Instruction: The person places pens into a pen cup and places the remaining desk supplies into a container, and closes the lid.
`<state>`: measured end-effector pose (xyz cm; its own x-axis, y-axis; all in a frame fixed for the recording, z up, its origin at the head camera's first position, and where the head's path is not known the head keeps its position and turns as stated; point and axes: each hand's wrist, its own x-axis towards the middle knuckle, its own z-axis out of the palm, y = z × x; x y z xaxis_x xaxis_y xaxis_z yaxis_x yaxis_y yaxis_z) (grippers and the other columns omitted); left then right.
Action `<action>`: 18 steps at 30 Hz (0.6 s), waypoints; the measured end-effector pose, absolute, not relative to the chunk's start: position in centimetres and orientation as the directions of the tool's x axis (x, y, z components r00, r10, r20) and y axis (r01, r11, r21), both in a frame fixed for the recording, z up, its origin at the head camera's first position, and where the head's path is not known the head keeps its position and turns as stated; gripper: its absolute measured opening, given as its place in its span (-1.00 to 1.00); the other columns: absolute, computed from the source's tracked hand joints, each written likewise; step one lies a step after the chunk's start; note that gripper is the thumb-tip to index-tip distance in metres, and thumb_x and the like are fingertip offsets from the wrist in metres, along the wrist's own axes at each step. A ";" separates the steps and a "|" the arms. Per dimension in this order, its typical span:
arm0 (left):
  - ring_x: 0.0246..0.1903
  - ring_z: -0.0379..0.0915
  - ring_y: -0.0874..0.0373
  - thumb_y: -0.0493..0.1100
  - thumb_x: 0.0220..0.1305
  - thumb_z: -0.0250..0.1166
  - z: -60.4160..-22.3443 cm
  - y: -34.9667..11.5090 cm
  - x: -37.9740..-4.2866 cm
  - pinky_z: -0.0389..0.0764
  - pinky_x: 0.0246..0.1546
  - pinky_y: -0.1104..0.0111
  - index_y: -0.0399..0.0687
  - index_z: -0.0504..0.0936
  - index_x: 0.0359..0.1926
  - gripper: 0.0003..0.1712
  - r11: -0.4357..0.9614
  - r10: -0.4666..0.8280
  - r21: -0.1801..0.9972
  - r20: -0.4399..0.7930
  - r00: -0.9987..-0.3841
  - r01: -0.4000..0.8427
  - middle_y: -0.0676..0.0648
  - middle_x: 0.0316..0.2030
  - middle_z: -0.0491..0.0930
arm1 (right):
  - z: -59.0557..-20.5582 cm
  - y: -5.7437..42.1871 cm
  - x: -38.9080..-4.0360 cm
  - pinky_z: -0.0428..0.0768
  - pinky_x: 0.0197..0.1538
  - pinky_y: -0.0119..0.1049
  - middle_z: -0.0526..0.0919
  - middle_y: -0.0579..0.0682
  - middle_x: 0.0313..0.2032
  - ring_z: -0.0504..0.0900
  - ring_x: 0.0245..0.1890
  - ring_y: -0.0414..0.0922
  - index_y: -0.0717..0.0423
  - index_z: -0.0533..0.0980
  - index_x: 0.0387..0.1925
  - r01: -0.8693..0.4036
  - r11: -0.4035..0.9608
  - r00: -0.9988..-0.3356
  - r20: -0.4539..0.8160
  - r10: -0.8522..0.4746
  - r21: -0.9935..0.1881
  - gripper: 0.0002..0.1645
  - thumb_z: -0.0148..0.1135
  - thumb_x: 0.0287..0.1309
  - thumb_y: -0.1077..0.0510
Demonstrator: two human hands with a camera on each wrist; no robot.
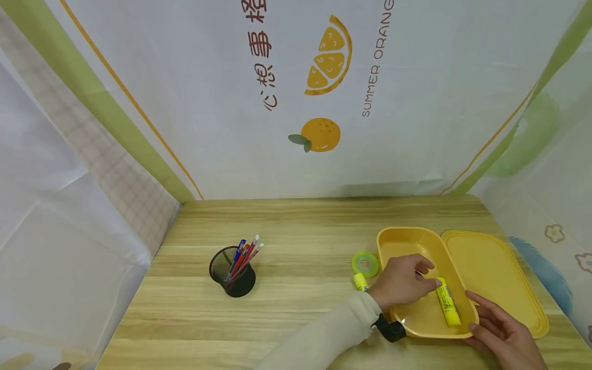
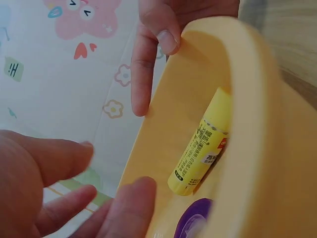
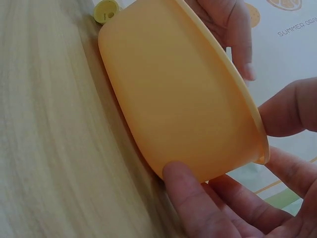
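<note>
A yellow plastic box [image 1: 413, 239] stands on the table at the right. My right hand [image 1: 506, 334] grips its near right corner, with the thumb at the rim and fingers against the outer wall [image 3: 183, 99]. Inside lies a yellow glue stick [image 1: 447, 303], its printed label facing up in the left wrist view. Over the box's interior is my left hand [image 1: 404, 280], fingers loosely bent and holding nothing, the thumb tip close to the glue stick's far end. Beneath that hand, a purple roll [image 2: 193, 220] sits in the box, mostly hidden in the head view.
The flat yellow lid [image 1: 495, 277] lies right of the box. On its left are a green tape roll [image 1: 365, 263] and another yellow glue stick [image 1: 361, 281], partly behind the left wrist. A black mesh pen holder [image 1: 238, 280] with several pens and pencils stands farther left.
</note>
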<state>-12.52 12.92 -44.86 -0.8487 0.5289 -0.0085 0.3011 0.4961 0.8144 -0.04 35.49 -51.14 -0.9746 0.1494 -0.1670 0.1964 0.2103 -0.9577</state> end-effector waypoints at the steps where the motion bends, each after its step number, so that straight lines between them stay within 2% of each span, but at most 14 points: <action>1: -0.28 0.57 0.57 0.05 0.36 0.48 -44.9 12.8 -12.5 0.55 -0.30 0.68 0.11 0.74 0.12 -0.64 0.469 0.527 0.841 -0.021 -0.850 0.270 0.19 -0.08 0.76 | -51.1 35.4 0.0 0.82 -0.26 -0.19 0.73 -0.38 -0.17 0.75 -0.21 -0.31 -0.14 0.40 0.54 0.197 0.212 -0.974 -0.168 0.150 -0.957 -0.24 0.30 0.41 0.36; 9: -0.35 0.62 0.53 0.01 0.39 0.46 -44.4 12.1 -12.3 0.68 -0.41 0.52 0.12 0.74 0.06 -0.72 0.277 0.516 0.955 -0.054 -0.855 0.107 0.27 -0.11 0.72 | -51.0 35.3 0.1 0.81 -0.29 -0.21 0.73 -0.36 -0.19 0.75 -0.23 -0.31 -0.23 0.46 0.48 0.194 0.182 -0.973 -0.165 0.162 -0.964 -0.24 0.29 0.39 0.40; 13: -0.32 0.62 0.53 0.03 0.42 0.44 -43.9 11.4 -12.3 0.69 -0.36 0.53 0.09 0.73 0.07 -0.72 0.213 0.523 0.970 -0.011 -0.852 0.119 0.31 -0.14 0.71 | -50.9 35.2 0.1 0.81 -0.28 -0.21 0.72 -0.35 -0.19 0.74 -0.23 -0.32 -0.19 0.46 0.49 0.195 0.192 -0.973 -0.165 0.162 -0.962 -0.24 0.30 0.38 0.40; 18: -0.18 0.61 0.54 0.04 0.46 0.39 -43.2 10.3 -12.6 0.68 -0.24 0.56 0.04 0.72 0.10 -0.68 0.145 0.530 0.971 0.085 -0.844 0.189 0.25 -0.05 0.73 | -50.8 35.1 0.0 0.82 -0.26 -0.22 0.71 -0.36 -0.21 0.73 -0.24 -0.31 -0.20 0.44 0.50 0.224 0.216 -0.966 -0.188 0.176 -0.950 -0.23 0.33 0.37 0.38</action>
